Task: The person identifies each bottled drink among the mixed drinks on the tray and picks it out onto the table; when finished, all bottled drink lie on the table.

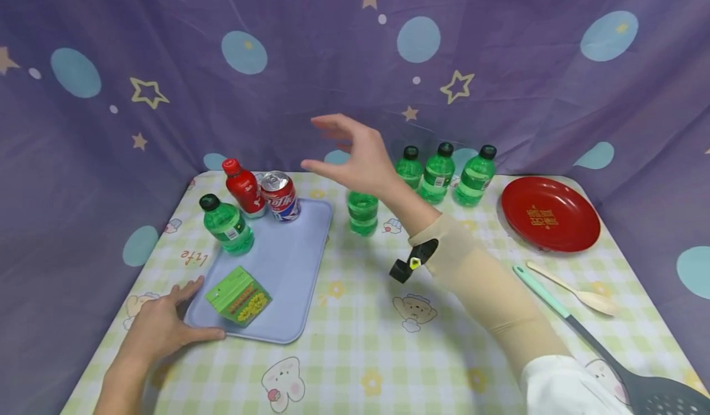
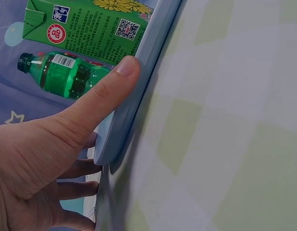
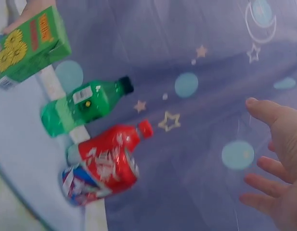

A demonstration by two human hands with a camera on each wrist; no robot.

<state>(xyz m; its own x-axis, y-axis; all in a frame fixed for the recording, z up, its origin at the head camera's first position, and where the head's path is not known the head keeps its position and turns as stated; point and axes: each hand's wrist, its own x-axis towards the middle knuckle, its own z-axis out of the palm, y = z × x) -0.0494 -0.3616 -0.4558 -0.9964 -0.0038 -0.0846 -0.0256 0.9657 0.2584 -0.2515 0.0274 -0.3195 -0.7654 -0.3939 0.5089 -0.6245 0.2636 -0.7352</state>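
Note:
A light blue tray (image 1: 285,279) lies at the left of the table. My left hand (image 1: 161,328) spans its near-left corner, thumb along the front rim, fingers fairly straight at the left side. On the tray, a green drink carton (image 1: 240,296) with yellow flowers stands closest to that hand. Behind it are a green bottle (image 1: 228,225) with a black cap, a red bottle (image 1: 244,188) and a red-and-blue soda can (image 1: 281,197). My right hand (image 1: 355,156) is raised in the air right of the can, thumb and fingers apart, holding nothing. Below it stands another green bottle (image 1: 363,213), its top hidden.
Several more green bottles (image 1: 438,173) line the table's back edge. A red plate (image 1: 550,214) lies at the back right. In front of it are a wooden spoon (image 1: 574,290) and a slotted turner (image 1: 599,347). A purple curtain (image 1: 355,63) hangs behind the checked tablecloth (image 1: 344,365).

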